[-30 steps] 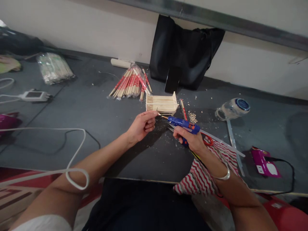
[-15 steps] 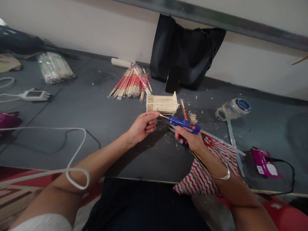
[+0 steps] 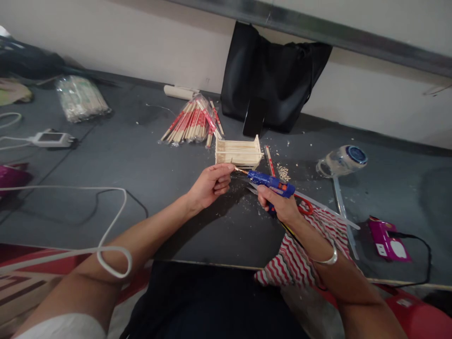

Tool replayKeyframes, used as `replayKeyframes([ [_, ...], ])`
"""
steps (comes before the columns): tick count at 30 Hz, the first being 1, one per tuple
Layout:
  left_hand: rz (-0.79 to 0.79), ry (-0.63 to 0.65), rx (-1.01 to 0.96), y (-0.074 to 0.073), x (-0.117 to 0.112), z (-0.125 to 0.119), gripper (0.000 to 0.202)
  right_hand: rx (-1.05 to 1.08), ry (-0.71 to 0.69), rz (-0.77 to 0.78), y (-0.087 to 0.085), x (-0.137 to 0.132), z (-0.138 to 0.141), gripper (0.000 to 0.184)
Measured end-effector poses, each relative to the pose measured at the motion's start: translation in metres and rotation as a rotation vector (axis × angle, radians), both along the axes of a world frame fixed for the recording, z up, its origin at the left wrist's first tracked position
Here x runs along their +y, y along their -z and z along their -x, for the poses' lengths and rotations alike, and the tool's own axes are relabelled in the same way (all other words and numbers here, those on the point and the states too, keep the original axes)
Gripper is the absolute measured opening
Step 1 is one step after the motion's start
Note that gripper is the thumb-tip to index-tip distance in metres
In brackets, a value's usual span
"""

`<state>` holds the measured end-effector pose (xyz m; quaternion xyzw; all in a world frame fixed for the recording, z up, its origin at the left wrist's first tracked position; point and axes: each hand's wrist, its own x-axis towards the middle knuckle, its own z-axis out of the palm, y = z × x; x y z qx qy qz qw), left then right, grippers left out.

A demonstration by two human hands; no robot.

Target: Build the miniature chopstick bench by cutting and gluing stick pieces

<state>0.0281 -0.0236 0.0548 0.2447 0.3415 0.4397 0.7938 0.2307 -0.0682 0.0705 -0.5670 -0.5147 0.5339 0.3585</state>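
Note:
My right hand (image 3: 277,205) grips a blue glue gun (image 3: 270,183), its brass nozzle pointing left at my left fingertips. My left hand (image 3: 210,184) is closed in a pinch around something too small to make out, right at the nozzle tip. Just behind both hands stands a small box built of pale wooden sticks (image 3: 238,152) on the dark grey table (image 3: 141,155). Red-handled scissors (image 3: 304,206) lie under my right hand.
A bundle of red-wrapped chopsticks (image 3: 192,122) and a clear bag of sticks (image 3: 80,98) lie at the back left. A black bag (image 3: 275,75) with a phone (image 3: 254,117) leans on the wall. A jar (image 3: 342,160), striped cloth (image 3: 303,249), magenta device (image 3: 388,239), white cable (image 3: 106,235) and charger (image 3: 51,139) are nearby.
Hardly anything differs: both hands hold their places, with the glue gun's nozzle staying at my left fingertips.

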Motion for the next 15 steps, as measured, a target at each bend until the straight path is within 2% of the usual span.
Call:
replayKeyframes([
  [6,0.006,-0.001,0.0,-0.0007,-0.0005,-0.0002,0.032,0.018,-0.012,-0.016,0.0029,0.0009,0.0003,0.066],
  [15,0.013,-0.012,-0.001,-0.0008,-0.0003,-0.0004,0.03,-0.006,-0.043,-0.011,-0.002,0.0001,0.0008,0.07],
])
